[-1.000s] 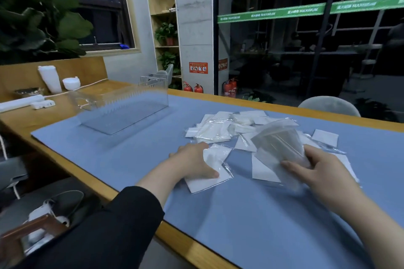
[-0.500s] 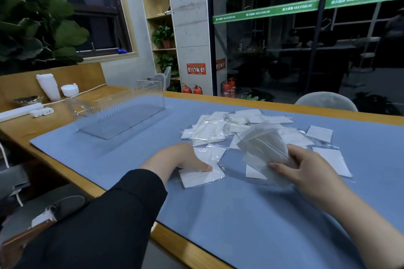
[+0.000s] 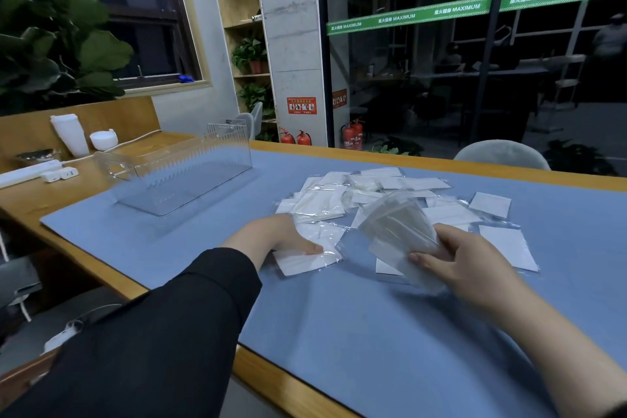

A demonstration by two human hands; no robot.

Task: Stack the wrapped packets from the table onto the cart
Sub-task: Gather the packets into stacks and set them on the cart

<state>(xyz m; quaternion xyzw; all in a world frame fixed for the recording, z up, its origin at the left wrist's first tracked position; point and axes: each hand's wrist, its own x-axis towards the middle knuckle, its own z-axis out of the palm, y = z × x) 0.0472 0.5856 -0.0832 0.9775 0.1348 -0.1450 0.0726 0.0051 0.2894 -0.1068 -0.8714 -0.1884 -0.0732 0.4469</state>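
Right hand [image 3: 464, 258]: gripping a bundle of wrapped packets [image 3: 400, 234], fingers [image 3: 420, 258] curled round its near edge, the bundle raised off the counter [image 3: 339, 332] and blurred.
Left hand [image 3: 281, 234]: lying on a single packet [image 3: 305, 260] and pressing it flat; its thumb is lying straight along the film.
Loose packets [image 3: 373, 187]: lying scattered and overlapping on the blue mat, just beyond both hands.
Clear bin [image 3: 176, 173]: standing well apart to the left, holding nothing visible; whether this is serving as the cart cannot be told.
Risk, slippage: the film looks slick, so the bundle is likely fanning out and shedding packets if the grip loosens.
Risk, pickup: the flat packet may be sliding rather than lifting, pushing neighbours off the mat.
Risk, stacking: an uneven bundle may be toppling on release.
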